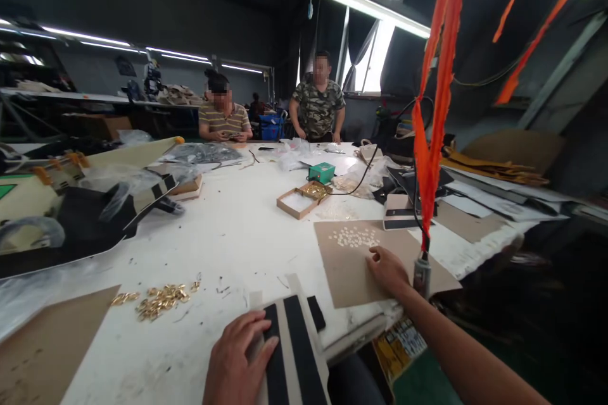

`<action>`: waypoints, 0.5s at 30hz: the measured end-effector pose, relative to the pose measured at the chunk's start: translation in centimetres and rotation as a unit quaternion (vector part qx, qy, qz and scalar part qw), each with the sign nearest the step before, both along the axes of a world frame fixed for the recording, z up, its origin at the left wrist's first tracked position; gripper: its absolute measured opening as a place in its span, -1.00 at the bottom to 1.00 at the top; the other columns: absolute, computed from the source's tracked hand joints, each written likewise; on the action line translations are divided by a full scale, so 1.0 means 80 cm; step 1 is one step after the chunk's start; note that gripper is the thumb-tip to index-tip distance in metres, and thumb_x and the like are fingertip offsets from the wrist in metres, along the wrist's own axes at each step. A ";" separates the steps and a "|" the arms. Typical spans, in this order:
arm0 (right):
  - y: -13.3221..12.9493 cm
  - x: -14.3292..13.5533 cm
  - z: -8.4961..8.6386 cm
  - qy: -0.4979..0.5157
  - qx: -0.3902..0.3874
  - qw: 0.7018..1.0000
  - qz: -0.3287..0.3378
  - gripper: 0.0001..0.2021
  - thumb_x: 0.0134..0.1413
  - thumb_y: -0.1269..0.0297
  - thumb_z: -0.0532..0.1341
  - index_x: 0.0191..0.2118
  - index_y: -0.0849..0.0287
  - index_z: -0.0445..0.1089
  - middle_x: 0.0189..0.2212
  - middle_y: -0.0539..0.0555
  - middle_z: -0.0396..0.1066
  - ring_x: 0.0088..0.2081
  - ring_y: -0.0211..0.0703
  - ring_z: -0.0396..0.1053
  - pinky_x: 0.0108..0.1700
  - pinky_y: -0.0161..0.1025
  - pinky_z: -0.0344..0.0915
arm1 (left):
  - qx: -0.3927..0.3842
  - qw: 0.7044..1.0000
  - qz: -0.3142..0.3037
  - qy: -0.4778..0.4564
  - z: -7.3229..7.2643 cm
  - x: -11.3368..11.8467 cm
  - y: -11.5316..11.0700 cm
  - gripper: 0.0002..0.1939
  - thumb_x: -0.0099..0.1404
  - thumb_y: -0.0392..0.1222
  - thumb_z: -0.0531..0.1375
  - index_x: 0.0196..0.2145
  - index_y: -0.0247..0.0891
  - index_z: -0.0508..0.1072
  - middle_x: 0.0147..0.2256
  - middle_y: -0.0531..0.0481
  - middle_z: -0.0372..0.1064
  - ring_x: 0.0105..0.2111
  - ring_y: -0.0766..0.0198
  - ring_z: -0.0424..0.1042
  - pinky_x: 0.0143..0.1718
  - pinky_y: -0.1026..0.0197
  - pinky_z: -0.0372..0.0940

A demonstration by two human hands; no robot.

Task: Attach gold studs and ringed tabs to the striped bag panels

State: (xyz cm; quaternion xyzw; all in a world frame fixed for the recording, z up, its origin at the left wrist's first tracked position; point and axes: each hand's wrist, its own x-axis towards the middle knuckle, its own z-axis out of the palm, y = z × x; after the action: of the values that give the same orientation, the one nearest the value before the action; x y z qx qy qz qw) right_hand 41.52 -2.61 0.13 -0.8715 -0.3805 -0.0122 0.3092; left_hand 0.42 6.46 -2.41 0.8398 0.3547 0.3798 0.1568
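Note:
My left hand (242, 354) rests on a light beige piece with black stripes (300, 348), at the table's near edge. Its thumb and fingers are apart and lie on top of the piece's left side. My right hand (390, 271) is over a brown cardboard sheet (344, 278), its fingers curled inward. Whatever may be between those fingertips is too small to make out. Just beyond them, many small whitish discs (352, 237) lie scattered on the cardboard. A small black piece (316, 312) sits beside the striped piece.
Gold metal hardware (164, 300) is piled left on the white table (228, 247). Farther back are an open cardboard box (298, 202) and a green box (322, 172) with a cord. Orange strips (434, 114) hang near my right arm. Two people are across the table.

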 end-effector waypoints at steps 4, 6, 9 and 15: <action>-0.002 0.034 -0.005 0.001 -0.027 0.999 -0.017 -0.67 0.15 0.34 0.22 0.04 0.16 0.50 -0.37 0.03 0.50 -0.30 -0.07 0.45 -0.22 -0.25 0.28 | 0.011 1.000 0.007 0.008 -0.011 -0.001 0.007 -0.78 0.29 0.12 0.29 -0.17 0.07 0.63 -0.03 0.08 0.60 -0.02 -0.06 0.58 0.01 -0.25 0.53; 0.003 0.046 -0.007 0.001 -0.046 0.999 -0.018 -0.65 0.18 0.33 0.22 0.07 0.19 0.49 -0.36 0.04 0.51 -0.28 -0.09 0.46 -0.20 -0.26 0.26 | 0.009 1.000 0.009 0.016 -0.013 -0.001 0.008 -0.76 0.29 0.14 0.28 -0.17 0.06 0.64 -0.02 0.06 0.60 0.00 -0.06 0.57 0.03 -0.25 0.52; 0.013 0.056 -0.006 0.000 -0.077 0.997 -0.016 -0.69 0.23 0.30 0.23 0.05 0.22 0.52 -0.29 0.09 0.55 -0.21 -0.07 0.47 -0.15 -0.25 0.25 | 0.001 1.000 0.006 0.026 -0.014 -0.001 0.008 -0.72 0.31 0.16 0.26 -0.17 0.02 0.64 -0.01 0.02 0.59 0.01 -0.04 0.56 0.05 -0.19 0.51; 0.022 0.051 0.013 -0.005 -0.122 0.992 0.002 -0.78 0.33 0.20 0.23 -0.12 0.21 0.55 -0.22 0.13 0.55 -0.14 -0.03 0.47 -0.06 -0.14 0.31 | -0.021 0.999 0.011 0.023 -0.014 0.000 0.006 -0.73 0.31 0.14 0.27 -0.16 0.01 0.64 0.00 0.00 0.58 0.03 -0.08 0.54 0.08 -0.25 0.47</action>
State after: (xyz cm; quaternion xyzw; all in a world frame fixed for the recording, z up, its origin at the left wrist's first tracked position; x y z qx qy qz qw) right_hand 45.62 -0.87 1.20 -0.9019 -0.3825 0.0309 0.1983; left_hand 0.40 6.91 -3.56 0.8409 0.3756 0.3545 0.1614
